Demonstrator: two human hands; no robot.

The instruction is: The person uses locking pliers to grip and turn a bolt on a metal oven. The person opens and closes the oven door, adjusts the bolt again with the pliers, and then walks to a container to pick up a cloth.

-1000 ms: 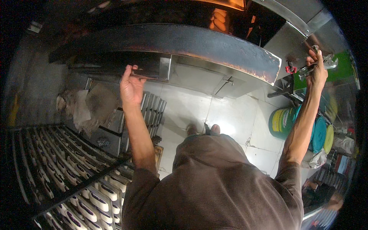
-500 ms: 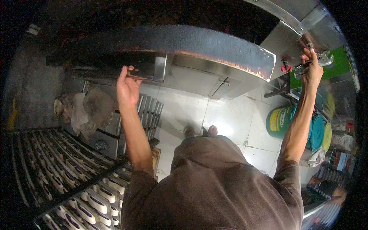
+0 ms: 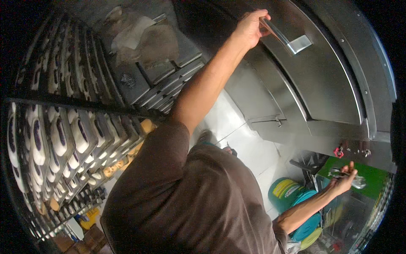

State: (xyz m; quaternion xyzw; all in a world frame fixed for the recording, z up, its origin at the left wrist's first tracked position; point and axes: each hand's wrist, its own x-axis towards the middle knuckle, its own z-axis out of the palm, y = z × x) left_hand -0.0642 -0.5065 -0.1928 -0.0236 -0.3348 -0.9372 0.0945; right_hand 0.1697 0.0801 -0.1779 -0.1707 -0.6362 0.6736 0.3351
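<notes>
My left hand (image 3: 253, 29) is raised at the upper middle, its fingers wrapped round the bar handle (image 3: 277, 34) of a steel oven door (image 3: 325, 67). The door lies closed against the oven front. At the lower right my right hand (image 3: 343, 181) is bent over a shiny metal piece (image 3: 358, 183), whose kind I cannot make out. Its fingers are curled and hide the middle of that piece. A red knob (image 3: 338, 151) on the oven front is just above this hand. Behind the hand lies a green panel (image 3: 374, 173).
On the left stands a tall rack (image 3: 67, 103) full of trays of long pale dough pieces (image 3: 59, 131) with dark centres. Crumpled cloths (image 3: 156, 44) lie behind it. Green lidded buckets (image 3: 292, 194) stand low on the right. White tiles (image 3: 237, 144) cover the floor.
The oven door, open with its dark edge and the oven mouth showing, is now closed. My left hand stays on its handle. My right hand has come away from the oven front. The view has turned.
</notes>
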